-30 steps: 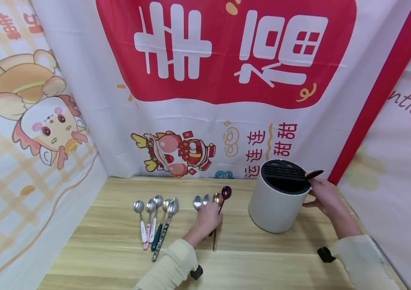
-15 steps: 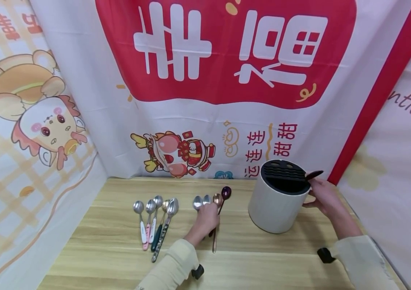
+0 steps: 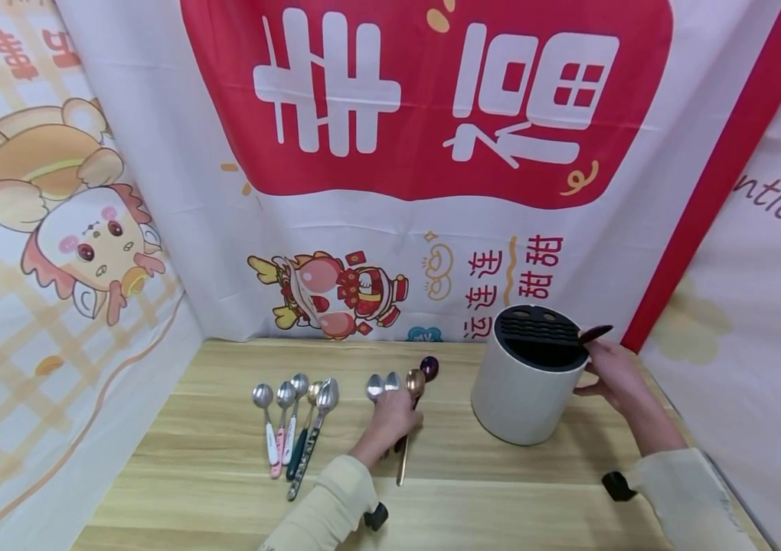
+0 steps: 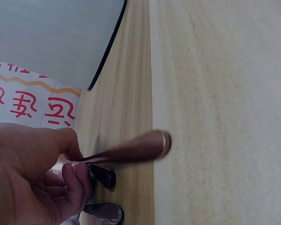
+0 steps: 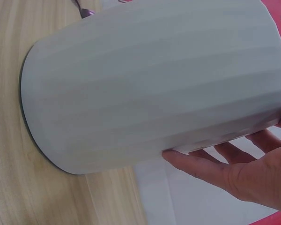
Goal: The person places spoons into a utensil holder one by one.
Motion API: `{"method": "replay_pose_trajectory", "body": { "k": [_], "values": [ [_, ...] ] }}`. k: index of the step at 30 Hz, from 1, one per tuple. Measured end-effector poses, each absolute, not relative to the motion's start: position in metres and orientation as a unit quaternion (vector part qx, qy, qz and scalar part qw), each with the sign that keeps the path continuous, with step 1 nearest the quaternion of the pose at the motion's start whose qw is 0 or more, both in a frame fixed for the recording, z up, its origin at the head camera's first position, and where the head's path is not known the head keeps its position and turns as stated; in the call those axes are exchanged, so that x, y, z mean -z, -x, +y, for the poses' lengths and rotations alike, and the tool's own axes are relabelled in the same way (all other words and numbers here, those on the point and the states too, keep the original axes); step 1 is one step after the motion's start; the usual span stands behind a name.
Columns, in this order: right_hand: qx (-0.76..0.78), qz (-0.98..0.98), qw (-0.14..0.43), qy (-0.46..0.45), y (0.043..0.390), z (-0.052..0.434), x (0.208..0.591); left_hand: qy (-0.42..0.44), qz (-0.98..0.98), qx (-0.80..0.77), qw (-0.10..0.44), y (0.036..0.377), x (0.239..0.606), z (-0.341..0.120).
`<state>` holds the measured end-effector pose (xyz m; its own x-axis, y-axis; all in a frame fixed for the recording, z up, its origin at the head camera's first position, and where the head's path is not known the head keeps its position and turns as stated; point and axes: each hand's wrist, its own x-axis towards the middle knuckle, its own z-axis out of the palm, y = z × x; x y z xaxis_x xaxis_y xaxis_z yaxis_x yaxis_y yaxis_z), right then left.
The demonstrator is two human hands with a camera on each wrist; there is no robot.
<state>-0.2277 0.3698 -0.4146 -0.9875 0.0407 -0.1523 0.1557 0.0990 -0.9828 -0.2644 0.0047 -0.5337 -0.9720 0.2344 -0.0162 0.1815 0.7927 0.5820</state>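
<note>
My left hand (image 3: 393, 417) pinches a rose-gold spoon (image 3: 415, 381) by its handle (image 4: 131, 152), and the handle end stands off the wooden table (image 3: 501, 490). A purple spoon (image 3: 429, 367) lies just right of it, partly covered by its bowl. At the right stands a white cylindrical holder (image 3: 524, 398) with a black slotted top. My right hand (image 3: 607, 367) rests on its far side, with its fingers (image 5: 201, 161) laid nearly straight along the wall (image 5: 150, 89). A dark red spoon bowl (image 3: 595, 333) juts from the rim by my thumb.
Several spoons with coloured handles (image 3: 294, 428) lie in a row at the left. Two silver spoons (image 3: 377, 385) lie beside my left hand. Printed cloth hangs behind the table and on both sides.
The left hand has raised the rose-gold spoon: its bowl has swung towards the purple spoon and its handle end has shifted left. The right hand and the holder have stayed still.
</note>
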Motion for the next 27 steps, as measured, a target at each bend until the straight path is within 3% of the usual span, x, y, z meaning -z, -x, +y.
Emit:
{"method": "replay_pose_trajectory", "body": {
  "k": [5, 13, 27],
  "values": [
    [0.666, 0.741, 0.046, -0.069, 0.228, 0.369, 0.414, -0.121, 0.942, -0.306, 0.064, 0.266, 0.534, 0.001],
    [0.663, 0.744, 0.049, -0.068, 0.228, 0.369, 0.414, -0.184, 0.907, -0.377, 0.050, 0.271, 0.533, -0.009],
    [0.664, 0.743, 0.050, -0.068, 0.228, 0.369, 0.415, -0.116, 0.868, -0.475, 0.079, 0.269, 0.513, -0.011]
  ]
}}
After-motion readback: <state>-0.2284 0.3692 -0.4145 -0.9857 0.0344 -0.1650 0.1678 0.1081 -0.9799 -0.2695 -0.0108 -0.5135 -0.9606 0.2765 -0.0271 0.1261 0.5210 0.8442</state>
